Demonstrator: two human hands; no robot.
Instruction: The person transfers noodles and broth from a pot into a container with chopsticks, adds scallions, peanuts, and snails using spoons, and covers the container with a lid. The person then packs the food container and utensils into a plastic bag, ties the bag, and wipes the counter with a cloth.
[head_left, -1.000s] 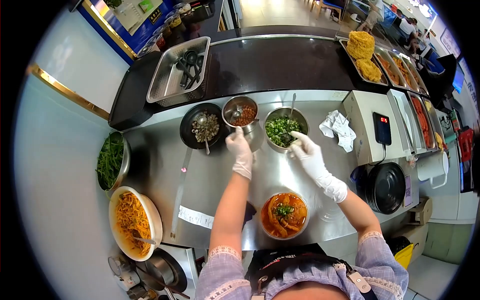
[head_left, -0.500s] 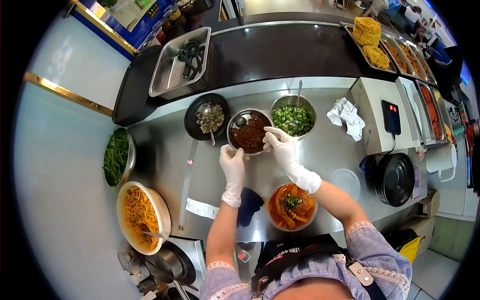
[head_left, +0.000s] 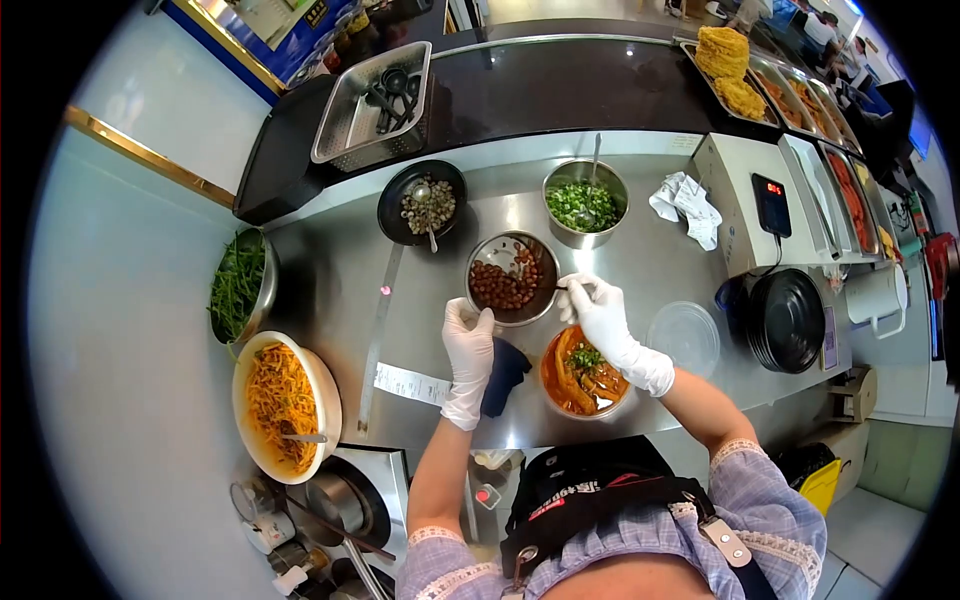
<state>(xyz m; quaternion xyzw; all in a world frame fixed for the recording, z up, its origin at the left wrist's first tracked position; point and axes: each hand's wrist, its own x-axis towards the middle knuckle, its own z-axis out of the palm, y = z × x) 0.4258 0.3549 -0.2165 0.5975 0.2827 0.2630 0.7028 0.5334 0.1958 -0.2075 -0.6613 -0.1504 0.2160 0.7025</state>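
A metal bowl (head_left: 546,262) of reddish-brown peanuts (head_left: 500,290) is between my two white-gloved hands. My left hand (head_left: 468,345) pinches the bowl's near left rim. At its right side, my right hand (head_left: 596,312) is closed on the thin dark handle of a spoon (head_left: 560,288); the spoon's head is hard to make out among the peanuts. Just below my right hand sits a round container of red soup (head_left: 580,385), topped with chopped green onion and partly covered by that hand. A dark blue cloth (head_left: 506,378) lies beside my left wrist.
Behind are a pot of chopped green onion (head_left: 585,205) and a black bowl of diced food (head_left: 400,215). Shredded orange food fills a white bowl (head_left: 328,400) at left. A clear lid (head_left: 684,335), stacked black bowls (head_left: 787,320) and a scale display (head_left: 771,205) are at right.
The peanut bowl has come toward me, away from the green onion pot, with my left hand at its rim. My right hand has moved closer to the soup. The view has shifted slightly.
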